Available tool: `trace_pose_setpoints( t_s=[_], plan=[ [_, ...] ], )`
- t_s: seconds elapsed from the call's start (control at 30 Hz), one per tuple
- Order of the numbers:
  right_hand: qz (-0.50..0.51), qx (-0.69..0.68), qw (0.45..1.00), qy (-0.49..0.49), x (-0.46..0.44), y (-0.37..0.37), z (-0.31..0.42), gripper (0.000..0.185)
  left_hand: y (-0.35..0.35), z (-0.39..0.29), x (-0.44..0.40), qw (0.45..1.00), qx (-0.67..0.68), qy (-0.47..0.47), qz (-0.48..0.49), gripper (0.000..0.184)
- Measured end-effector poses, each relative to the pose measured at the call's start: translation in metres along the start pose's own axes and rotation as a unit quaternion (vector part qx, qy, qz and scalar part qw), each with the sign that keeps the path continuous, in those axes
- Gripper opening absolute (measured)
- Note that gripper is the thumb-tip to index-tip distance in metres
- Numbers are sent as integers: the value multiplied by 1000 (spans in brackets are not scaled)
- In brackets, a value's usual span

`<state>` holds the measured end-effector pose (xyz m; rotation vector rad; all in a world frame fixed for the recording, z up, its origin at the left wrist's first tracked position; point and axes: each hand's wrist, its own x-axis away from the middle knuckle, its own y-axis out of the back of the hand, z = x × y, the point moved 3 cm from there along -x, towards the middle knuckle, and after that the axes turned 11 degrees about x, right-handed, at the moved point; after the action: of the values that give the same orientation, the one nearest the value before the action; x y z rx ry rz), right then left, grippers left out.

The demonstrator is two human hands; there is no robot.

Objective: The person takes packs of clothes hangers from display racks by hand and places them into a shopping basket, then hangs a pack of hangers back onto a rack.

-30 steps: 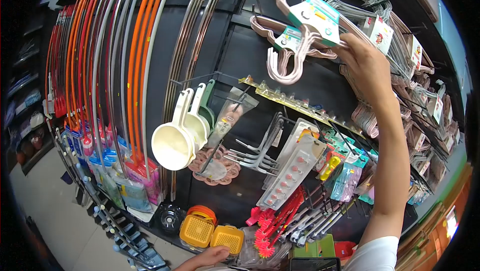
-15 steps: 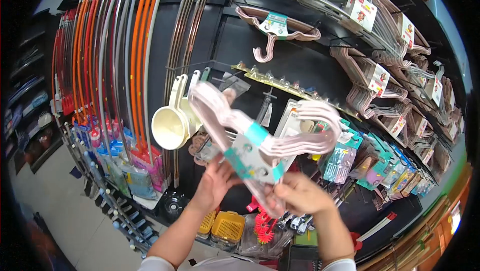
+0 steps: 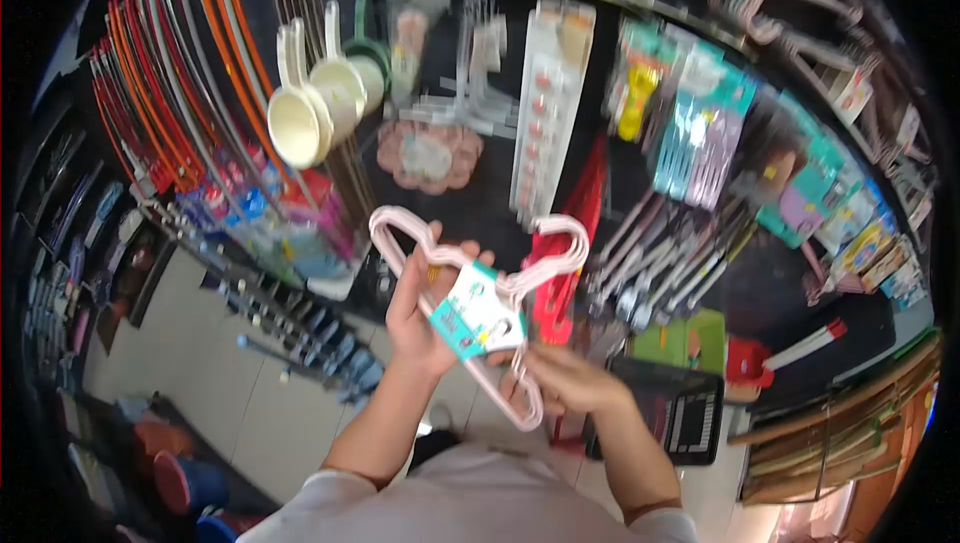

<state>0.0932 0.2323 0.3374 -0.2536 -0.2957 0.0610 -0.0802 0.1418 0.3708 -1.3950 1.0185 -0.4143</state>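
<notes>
A pack of pale pink clothes hangers (image 3: 485,393) is held in front of my chest, tilted, with its hooks pointing to the upper right. Around its middle sits a white and teal card label (image 3: 478,313). My left hand (image 3: 422,328) grips the pack from the left, thumb in front near the upper arm of the hangers and fingers partly hidden behind. At the lower right end, my right hand (image 3: 568,380) closes around the hangers; some of its fingers are hidden by them.
Cream dippers (image 3: 300,128), a pink flower-shaped item (image 3: 430,156) and packaged goods hang on the black wall. Colored poles (image 3: 165,93) stand at the left. Below are a green bin (image 3: 680,338), a black tray (image 3: 690,418) and a rack with blue parts (image 3: 320,343).
The hangers have come down and closer to my body, looking smaller and label-side up. My left hand now grips them near the label. The view has tilted downward, showing more floor.
</notes>
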Motion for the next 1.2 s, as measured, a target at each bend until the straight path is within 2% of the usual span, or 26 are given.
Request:
trace_pose_setpoints(
  t_s=[0.03,0.1,0.2,0.3,0.33,0.43,0.5,0.53,0.57,0.6,0.63,0.7,0.73,0.9,1.0,1.07,1.2],
  plan=[
    [-11,76,997,6,9,2,0,44,2,4,8,1000,-15,1,-17,48],
    [-31,96,995,-15,27,-1,-12,44,10,10,20,999,-34,-1,-43,48],
    [-33,96,986,133,37,0,-49,49,11,24,33,995,-37,-9,-87,47],
    [-84,37,994,66,47,-18,-68,48,15,39,43,995,-24,-2,-101,47],
    [-154,-12,988,-3,49,-27,-69,47,15,44,46,994,-41,8,-100,48],
    [-230,6,973,17,52,-33,-88,43,20,56,53,993,-75,24,-88,51],
    [-245,10,969,33,54,-34,-101,41,26,57,55,983,-160,58,-69,55],
    [-223,-34,974,19,53,-31,-117,43,25,56,53,971,-226,67,-42,57],
    [-200,-78,977,5,52,-32,-122,46,24,57,53,962,-253,73,-67,55],
    [-200,-135,970,-10,54,-35,-119,43,23,57,50,948,-302,85,-52,53],
    [-204,-135,970,-10,54,-31,-125,43,24,56,48,931,-350,96,-39,50],
    [-74,-184,978,66,51,-32,-138,43,25,57,47,923,-363,120,-52,47],
    [-94,-185,978,29,49,-33,-147,46,28,57,49,913,-378,141,-65,44],
    [-84,-261,961,24,37,-35,-163,51,40,46,52,911,-377,150,-79,44],
    [-150,-274,950,10,37,-34,-175,48,57,43,59,908,-375,156,-97,44],
    [-274,-200,941,-15,44,-36,-191,43,75,45,70,903,-379,162,-125,45],
    [-355,-186,915,-57,66,-47,-198,37,107,65,96,911,-330,205,-137,46]
  ],
)
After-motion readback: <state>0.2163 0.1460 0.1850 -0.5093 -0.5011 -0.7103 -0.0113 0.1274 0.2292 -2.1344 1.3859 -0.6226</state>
